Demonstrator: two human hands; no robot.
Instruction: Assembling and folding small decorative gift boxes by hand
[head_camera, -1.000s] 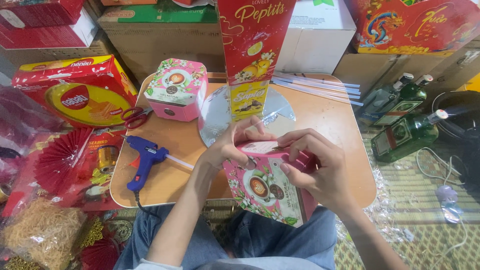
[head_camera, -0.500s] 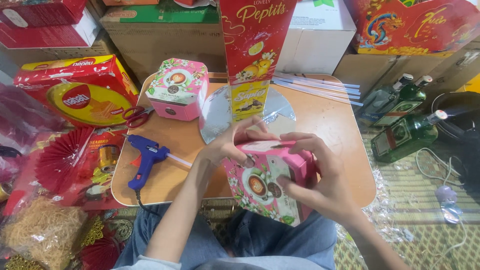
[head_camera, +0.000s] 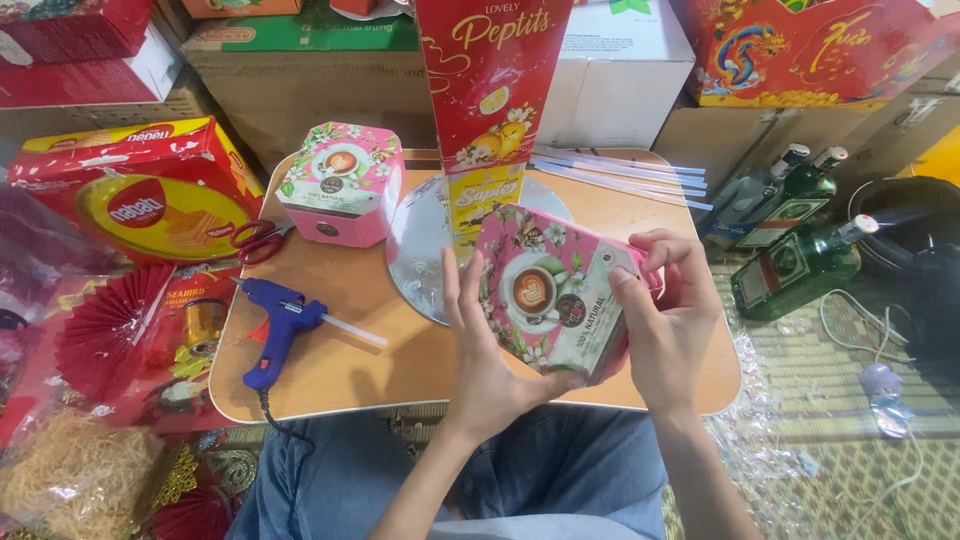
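Both my hands hold a pink octagonal floral box (head_camera: 545, 290) tilted above the near edge of a small wooden table (head_camera: 340, 350). My left hand (head_camera: 480, 350) cups its left and bottom sides, fingers up. My right hand (head_camera: 665, 310) grips its right side with the thumb on the lid. A second matching pink box (head_camera: 340, 180) stands at the table's back left. A tall red carton (head_camera: 490, 100) stands upright on a round silver board (head_camera: 420, 245) just behind the held box.
A blue glue gun (head_camera: 278, 322) with its stick lies at the table's left. Red-handled scissors (head_camera: 255, 240) and a red and yellow wafer box (head_camera: 130, 190) are further left. Glue sticks (head_camera: 620, 170) lie at the back right, green bottles (head_camera: 800, 260) on the floor right. Cardboard boxes stand behind.
I have turned the pink box so its printed top faces me and raised it slightly. My left hand moved from its top to its left side.
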